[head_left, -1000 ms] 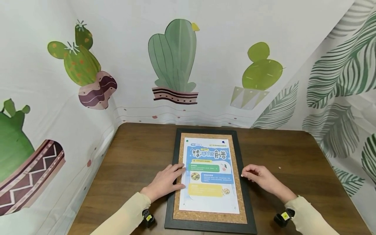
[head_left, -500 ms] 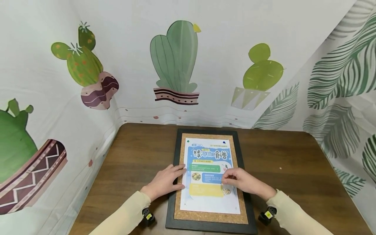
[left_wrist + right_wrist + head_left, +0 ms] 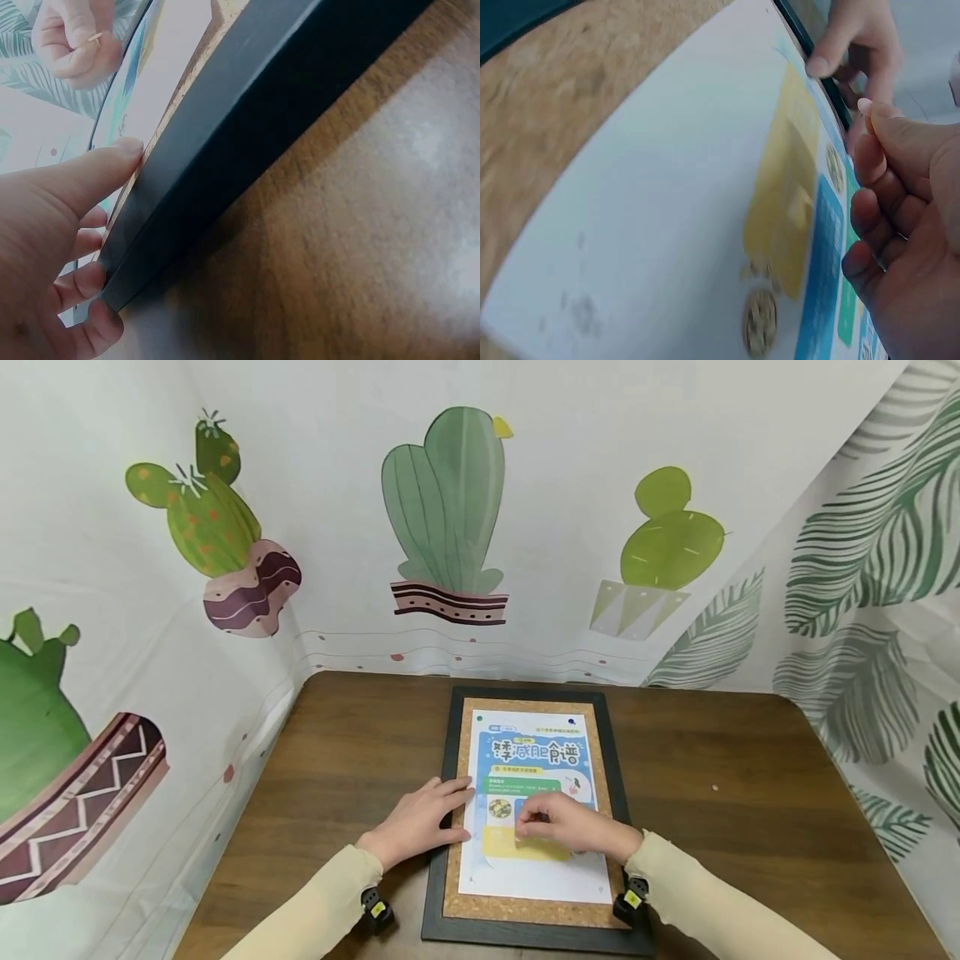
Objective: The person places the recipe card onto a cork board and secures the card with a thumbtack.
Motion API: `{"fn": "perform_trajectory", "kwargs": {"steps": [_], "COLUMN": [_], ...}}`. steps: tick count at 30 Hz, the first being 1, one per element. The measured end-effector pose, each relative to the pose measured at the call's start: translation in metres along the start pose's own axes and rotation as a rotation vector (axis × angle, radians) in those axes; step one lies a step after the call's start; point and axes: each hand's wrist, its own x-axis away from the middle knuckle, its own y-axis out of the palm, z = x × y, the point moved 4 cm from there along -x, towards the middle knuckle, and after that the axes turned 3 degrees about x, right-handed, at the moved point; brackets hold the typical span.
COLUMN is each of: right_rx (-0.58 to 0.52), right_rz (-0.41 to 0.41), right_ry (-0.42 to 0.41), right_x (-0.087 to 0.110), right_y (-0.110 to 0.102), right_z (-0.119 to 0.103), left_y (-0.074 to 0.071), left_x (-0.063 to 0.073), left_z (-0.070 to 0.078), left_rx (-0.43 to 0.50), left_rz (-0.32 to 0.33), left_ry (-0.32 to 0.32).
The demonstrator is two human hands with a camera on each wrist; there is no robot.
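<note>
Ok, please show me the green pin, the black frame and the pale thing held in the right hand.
Green pin (image 3: 479,718): head view, on its top.
Black frame (image 3: 536,935): head view, middle of its near rail.
Pale thing (image 3: 865,106): right wrist view, on its visible end.

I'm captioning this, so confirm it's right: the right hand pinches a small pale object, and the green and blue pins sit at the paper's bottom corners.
No: the green pin and blue pin sit at the top corners of the paper, per the head view. The right hand does pinch a small pale object.
</note>
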Motion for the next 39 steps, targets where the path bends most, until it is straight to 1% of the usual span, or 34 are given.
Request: {"fn": "perform_trajectory", "kwargs": {"steps": [4,7,11,14,20,26,30,35,39], "right_rx": [0.069,0.138,0.216,0.275,0.383,0.41,0.42,0.423,0.424], "right_rz": [-0.025,-0.027,-0.013,0.003,0.043,0.053,0.043,0.019,0.004], "right_ry": [-0.028,-0.068,-0.099,-0.095,-0.145,-0.148,-0.141,-0.111,-0.106], "right_x": [-0.012,-0.018,-0.025,-0.03,-0.037,-0.041,-0.042,-0.043,-0.043], "right_y": [0.011,0.018,0.025,0.03,0.04,0.046,0.048,0.048,0.049], "right_z": [-0.005,-0.009,-0.015,-0.017,-0.021,-0.023,-0.023,-0.022,-0.023], "left_y": [0.0,0.001,0.002,0.003,0.002,0.001,0.0,0.001,0.002], "left_x": [0.0,0.0,0.0,0.0,0.0,0.0,0.0,0.0,0.0], "left_z": [-0.002,-0.003,-0.003,-0.004,-0.004,-0.003,-0.003,-0.004,-0.005], "left_rx": [0.001,0.0,-0.003,-0.004,0.007,0.017,0.017,0.016,0.013], "left_rz": [0.012,0.01,0.007,0.012,0.014,0.007,0.005,0.005,0.006], "left_ry": [0.005,0.013,0.023,0.025,0.028,0.026,0.03,0.028,0.031]}}
